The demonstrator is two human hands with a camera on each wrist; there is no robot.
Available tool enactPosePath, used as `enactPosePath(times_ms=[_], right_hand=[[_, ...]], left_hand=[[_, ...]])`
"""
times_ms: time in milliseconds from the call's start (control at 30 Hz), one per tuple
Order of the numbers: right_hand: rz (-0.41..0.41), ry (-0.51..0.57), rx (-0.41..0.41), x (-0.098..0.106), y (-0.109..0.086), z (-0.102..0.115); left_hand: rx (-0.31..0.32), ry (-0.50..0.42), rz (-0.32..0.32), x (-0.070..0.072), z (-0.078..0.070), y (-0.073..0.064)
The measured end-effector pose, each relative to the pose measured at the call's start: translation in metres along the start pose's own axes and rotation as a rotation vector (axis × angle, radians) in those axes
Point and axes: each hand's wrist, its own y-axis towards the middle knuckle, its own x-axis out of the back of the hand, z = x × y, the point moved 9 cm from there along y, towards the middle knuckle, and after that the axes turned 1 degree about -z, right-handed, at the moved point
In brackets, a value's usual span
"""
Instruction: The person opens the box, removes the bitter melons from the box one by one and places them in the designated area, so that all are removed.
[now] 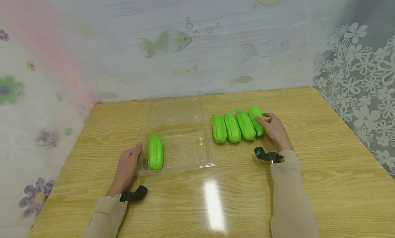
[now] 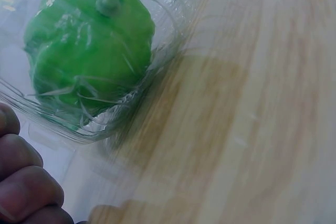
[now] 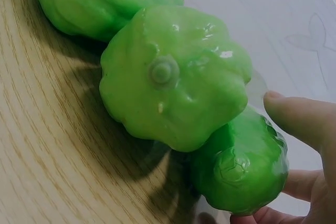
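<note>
A clear plastic clamshell box [image 1: 185, 167] lies with its lid [image 1: 176, 109] folded back in the head view. Inside, at its left end, sits a bright green ribbed vegetable [image 1: 155, 153], glossy like a model. My left hand [image 1: 128, 166] grips the left rim, and its curled fingers [image 2: 29, 192] show beside the box wall in the left wrist view. To the right of the box, several similar vegetables [image 1: 232, 128] lie side by side. My right hand [image 1: 275, 128] holds the rightmost vegetable [image 1: 256, 119], thumb on one side and fingers round the other; the right wrist view shows its end [image 3: 236, 166].
All of it rests on a wood-grain table [image 1: 247, 197]. A wall covering with fish drawings [image 1: 172, 40] rises behind the table's back edge. Black wrist cameras [image 1: 135, 194] are strapped at both sleeves.
</note>
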Motion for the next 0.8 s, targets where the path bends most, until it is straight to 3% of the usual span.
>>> enactPosePath(times_ms=[267,533,800], right_hand=[[-0.008,-0.001,0.002,0.0007,0.0011,-0.0027],[-0.074,0.067,-0.01,0.0077,-0.0005,-0.0063],[-0.07,0.1,-0.024,0.0076,-0.0018,-0.0076]], left_hand=[[-0.006,0.0,0.002,-0.0002,-0.0013,-0.0003],[-0.007,-0.004,0.004,0.0,-0.0015,-0.0005],[-0.003,0.002,0.001,0.0006,-0.0012,-0.0011]])
